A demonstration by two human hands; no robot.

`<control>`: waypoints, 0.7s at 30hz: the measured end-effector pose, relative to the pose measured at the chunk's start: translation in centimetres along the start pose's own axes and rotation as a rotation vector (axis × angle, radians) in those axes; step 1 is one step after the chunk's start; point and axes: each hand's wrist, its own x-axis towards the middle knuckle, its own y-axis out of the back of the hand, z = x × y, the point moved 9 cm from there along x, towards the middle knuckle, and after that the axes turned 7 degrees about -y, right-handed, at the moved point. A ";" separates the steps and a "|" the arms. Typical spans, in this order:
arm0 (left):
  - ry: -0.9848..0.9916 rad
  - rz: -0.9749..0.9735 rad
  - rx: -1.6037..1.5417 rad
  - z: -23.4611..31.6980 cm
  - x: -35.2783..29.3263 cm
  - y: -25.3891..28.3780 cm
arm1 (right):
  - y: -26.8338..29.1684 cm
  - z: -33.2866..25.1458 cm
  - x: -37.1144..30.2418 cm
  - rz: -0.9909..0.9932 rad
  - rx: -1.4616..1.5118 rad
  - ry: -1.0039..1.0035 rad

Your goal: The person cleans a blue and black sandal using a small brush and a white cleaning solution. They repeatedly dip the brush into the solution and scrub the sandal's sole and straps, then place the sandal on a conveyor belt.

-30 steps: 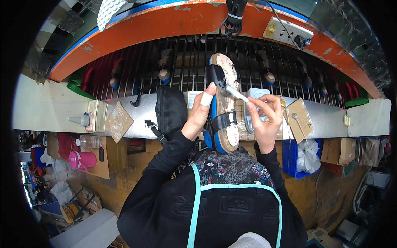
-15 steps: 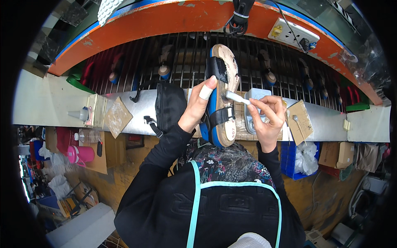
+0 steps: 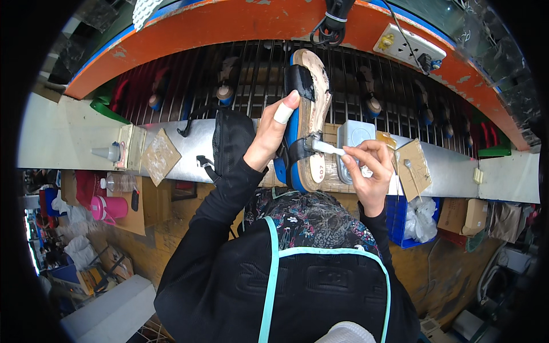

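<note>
My left hand (image 3: 267, 134), a white wrap round its thumb, holds an unfinished sandal (image 3: 307, 117) by its left side. The sandal stands toe away from me, its tan underside facing up, on what looks like a blue shoe last. Black straps (image 3: 299, 151) wrap over its edges. My right hand (image 3: 370, 171) pinches the white handle of a small brush (image 3: 328, 148). The brush's tip touches the folded strap end near the heel. Just beyond my right hand stands a grey container (image 3: 355, 135), partly hidden by that hand.
A black strapped shoe upper (image 3: 233, 137) lies on the metal ledge to the left. Cardboard pieces (image 3: 162, 156) lie farther left and to the right. Behind, several shoes on lasts rest on a rack of metal bars (image 3: 257, 77). Below right, a blue crate (image 3: 398, 220) holds plastic bags.
The brush has moved along the sandal's underside toward the heel, from the middle to the strap end. The sandal has shifted slightly away from me in my left hand.
</note>
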 end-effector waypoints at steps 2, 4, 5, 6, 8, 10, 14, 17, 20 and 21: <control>0.002 0.002 -0.011 0.0 0.1 -0.1 | 0.3 -0.5 -0.3 0.002 -0.045 0.037; -0.004 -0.005 -0.019 0.1 0.2 -0.1 | 0.8 -1.5 -0.4 0.013 -0.131 0.122; 0.008 0.004 -0.010 0.0 0.2 0.0 | 0.9 -1.8 -0.3 0.001 -0.130 0.155; 0.015 0.006 -0.006 0.0 0.2 0.0 | 1.1 -2.1 0.0 -0.010 -0.132 0.193; 0.040 -0.007 -0.029 -0.3 0.2 -0.2 | 1.5 -2.5 0.7 -0.049 -0.127 0.285; 0.057 -0.051 -0.089 -0.5 0.1 -0.9 | 1.7 -0.5 1.9 0.034 0.044 0.077; 0.071 -0.085 -0.131 -0.9 -0.3 -1.3 | 0.0 1.8 2.1 0.035 0.157 -0.109; 0.042 0.031 -0.111 -1.2 -0.6 0.0 | -1.1 2.5 0.6 -0.114 0.279 -0.215; 0.052 0.103 -0.021 -1.5 -0.7 1.6 | -0.4 2.1 -1.0 -0.197 0.291 -0.238; 0.026 0.103 0.008 -1.4 -0.7 1.7 | 0.2 2.1 -1.4 -0.198 0.264 -0.244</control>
